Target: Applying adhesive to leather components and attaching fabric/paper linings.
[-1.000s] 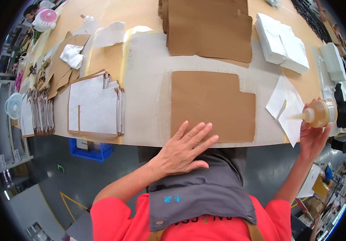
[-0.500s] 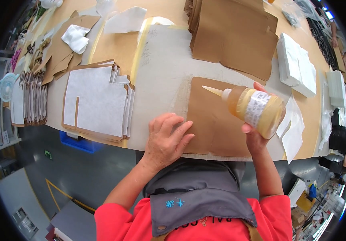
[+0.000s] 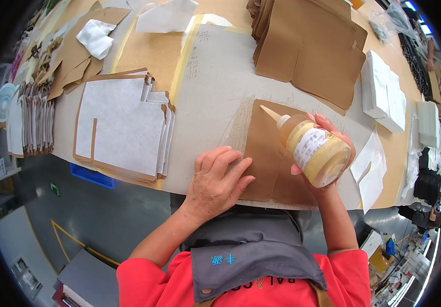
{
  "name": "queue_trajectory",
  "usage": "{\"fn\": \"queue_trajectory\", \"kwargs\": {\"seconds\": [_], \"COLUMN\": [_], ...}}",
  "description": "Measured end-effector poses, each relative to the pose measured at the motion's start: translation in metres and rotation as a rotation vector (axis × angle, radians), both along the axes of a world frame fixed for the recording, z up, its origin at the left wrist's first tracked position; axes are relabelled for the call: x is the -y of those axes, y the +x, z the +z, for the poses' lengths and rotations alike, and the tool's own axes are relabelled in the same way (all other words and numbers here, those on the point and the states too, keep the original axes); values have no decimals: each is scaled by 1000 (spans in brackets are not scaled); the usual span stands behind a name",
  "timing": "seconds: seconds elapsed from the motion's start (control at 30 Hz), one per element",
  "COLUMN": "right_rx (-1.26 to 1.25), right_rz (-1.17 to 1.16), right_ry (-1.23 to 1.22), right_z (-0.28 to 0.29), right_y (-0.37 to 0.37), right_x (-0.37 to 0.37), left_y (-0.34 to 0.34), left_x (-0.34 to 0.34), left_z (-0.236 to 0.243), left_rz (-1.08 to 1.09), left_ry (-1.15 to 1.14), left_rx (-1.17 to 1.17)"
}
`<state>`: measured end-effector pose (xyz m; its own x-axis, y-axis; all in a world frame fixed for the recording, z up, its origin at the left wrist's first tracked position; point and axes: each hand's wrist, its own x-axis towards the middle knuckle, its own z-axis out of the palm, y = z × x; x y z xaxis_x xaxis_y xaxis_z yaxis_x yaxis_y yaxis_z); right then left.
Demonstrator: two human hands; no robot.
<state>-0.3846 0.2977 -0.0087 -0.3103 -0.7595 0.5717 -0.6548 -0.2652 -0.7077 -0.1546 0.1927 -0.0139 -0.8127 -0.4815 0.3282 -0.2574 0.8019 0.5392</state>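
Your left hand [image 3: 215, 181] lies flat, fingers spread and holding nothing, on the near left edge of a brown cut cardboard piece [image 3: 274, 153] at the near edge of the grey-covered worktable [image 3: 210, 97]. Your right hand [image 3: 328, 158] is wrapped tight around a clear plastic squeeze bottle of yellowish glue [image 3: 312, 148], tilted so its white pointed nozzle aims left and far, over the far left corner of the cardboard piece. Whether the tip touches the board is hard to say from this angle.

Left of your left hand sits a stack of brown panels faced with white sheet [image 3: 120, 128], cut with notches, near the table's near edge. Far right, a pile of plain brown cardboard blanks [image 3: 312, 46] rests well apart from the bottle. Right of the bottle lie loose white paper sheets [image 3: 374, 166], and farther right stacks of white folded pads [image 3: 384, 92]. A crumpled white cloth [image 3: 95, 37] sits at the far left.
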Motion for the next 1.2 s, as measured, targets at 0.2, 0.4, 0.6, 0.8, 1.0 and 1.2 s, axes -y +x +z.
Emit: {"fn": "queue_trajectory", "kwargs": {"seconds": [0.2, 0.4, 0.6, 0.8, 1.0, 1.2], "right_rx": [3, -56, -36, -34, -33, 191], "right_rz": [-2, -102, -210, -282, -368, -515], "right_ry": [-58, -9, 53, 42, 13, 5], "right_z": [0, 0, -1, -2, 0, 2], "right_y": [-4, -15, -18, -26, -37, -36], "right_x": [-10, -33, -58, -78, -96, -106], "left_y": [0, 0, 1, 1, -1, -1], "left_x": [0, 0, 0, -1, -2, -1], "left_z": [0, 1, 1, 1, 4, 4], "left_rz": [-4, -10, -7, -3, 7, 11], "left_ry": [-3, 7, 21, -4, 1, -39], "left_rx": [-2, -9, 1, 13, 9, 14]}}
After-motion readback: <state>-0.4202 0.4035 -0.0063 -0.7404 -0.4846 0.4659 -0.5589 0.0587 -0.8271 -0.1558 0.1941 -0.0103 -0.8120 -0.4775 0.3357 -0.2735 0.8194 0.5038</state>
